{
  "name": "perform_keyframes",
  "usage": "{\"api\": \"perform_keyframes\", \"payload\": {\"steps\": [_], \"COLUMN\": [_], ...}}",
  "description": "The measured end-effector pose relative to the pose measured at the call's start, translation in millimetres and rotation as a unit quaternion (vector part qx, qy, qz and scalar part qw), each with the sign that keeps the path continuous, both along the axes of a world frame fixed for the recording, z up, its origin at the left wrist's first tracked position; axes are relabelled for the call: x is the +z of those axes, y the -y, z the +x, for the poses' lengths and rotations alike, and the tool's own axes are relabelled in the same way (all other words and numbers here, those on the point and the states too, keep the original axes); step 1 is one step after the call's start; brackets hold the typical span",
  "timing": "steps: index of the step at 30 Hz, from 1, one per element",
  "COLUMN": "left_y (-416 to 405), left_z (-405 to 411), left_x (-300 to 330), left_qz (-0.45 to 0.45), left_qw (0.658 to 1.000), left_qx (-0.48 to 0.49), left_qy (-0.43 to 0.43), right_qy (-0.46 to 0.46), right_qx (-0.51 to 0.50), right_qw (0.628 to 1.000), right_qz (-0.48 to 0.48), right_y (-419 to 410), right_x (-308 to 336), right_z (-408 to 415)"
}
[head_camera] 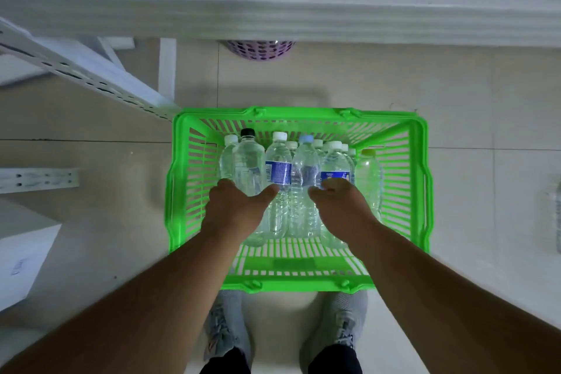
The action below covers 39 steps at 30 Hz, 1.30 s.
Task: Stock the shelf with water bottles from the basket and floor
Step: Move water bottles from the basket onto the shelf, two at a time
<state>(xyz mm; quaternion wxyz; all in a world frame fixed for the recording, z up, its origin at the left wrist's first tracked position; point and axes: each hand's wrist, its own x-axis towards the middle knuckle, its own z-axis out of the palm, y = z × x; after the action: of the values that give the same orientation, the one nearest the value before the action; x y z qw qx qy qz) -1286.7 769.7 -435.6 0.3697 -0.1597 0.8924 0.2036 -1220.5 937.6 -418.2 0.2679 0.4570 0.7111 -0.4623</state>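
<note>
A bright green slatted basket [420,161] stands on the tiled floor right in front of my feet. Several clear water bottles stand upright in its far half. My left hand [235,209] wraps around the black-capped bottle [248,161] at the left of the group, thumb out to the right. My right hand [341,206] closes over a blue-labelled bottle [335,161] towards the right; its fingers hide the lower label. A blue-capped bottle [305,167] stands between my hands. The white shelf [273,20] edge runs across the top, above the basket.
A slotted white shelf upright [91,76] slants down at the upper left. Under the shelf sits a purple perforated bin [261,50]. White boards [24,255] lie on the floor at left. More bottles [557,215] show blurred at the right edge. My grey shoes [227,331] touch the basket's near rim.
</note>
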Motion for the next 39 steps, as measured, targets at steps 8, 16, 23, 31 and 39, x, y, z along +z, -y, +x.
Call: {"api": "perform_keyframes", "payload": {"steps": [8,16,23,31,39], "left_y": [4,44,64,61,62], "left_z": [-4,2,5,13,21], "left_x": [-32,-30,-30,-26,15], "left_qz": [-0.032,0.044,0.080,0.112,0.150], "left_qw": [0.998,0.996,0.992,0.986,0.982], "left_qx": [-0.001,0.072,0.092,0.124,0.116], "left_qy": [0.061,0.029,0.023,0.022,-0.016], "right_qy": [0.007,0.046,0.071,0.081,-0.030], "right_qx": [0.041,0.068,0.120,0.200,0.052], "right_qw": [0.999,0.996,0.984,0.971,0.993], "right_qz": [-0.016,0.021,0.114,0.102,0.102], "right_y": [19,40,58,65,47], "right_x": [-27,-45,-66,-78,-37], "right_z": [-24,-64,-96,-107,-68]}}
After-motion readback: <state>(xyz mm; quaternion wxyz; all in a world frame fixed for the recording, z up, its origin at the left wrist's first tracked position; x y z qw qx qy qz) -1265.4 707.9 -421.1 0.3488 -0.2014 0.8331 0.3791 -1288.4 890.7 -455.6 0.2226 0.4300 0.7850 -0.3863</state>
